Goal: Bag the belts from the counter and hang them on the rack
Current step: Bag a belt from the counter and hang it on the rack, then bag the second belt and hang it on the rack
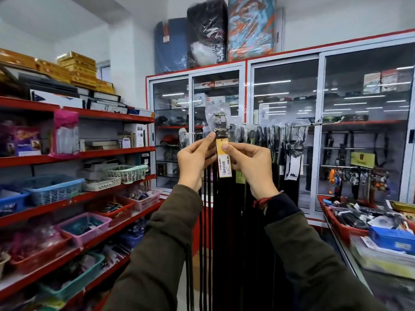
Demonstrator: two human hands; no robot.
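A black belt in a clear plastic bag (pixel 219 122) is held up in front of me, buckle at the top, strap hanging straight down. A yellow price tag (pixel 224 161) hangs on its front. My left hand (pixel 194 159) pinches the belt just below the buckle from the left. My right hand (pixel 249 162) grips it from the right, thumb on the tag's top. Right behind runs the horizontal metal rack rod (pixel 307 125), with several bagged black belts (pixel 278 140) hanging from it.
Red shelves (pixel 101 153) with plastic baskets fill the left side. A glass-door cabinet (pixel 285 90) stands behind the rack. At the right, a glass counter (pixel 363 272) carries a red tray (pixel 343 227) of packaged goods and boxes.
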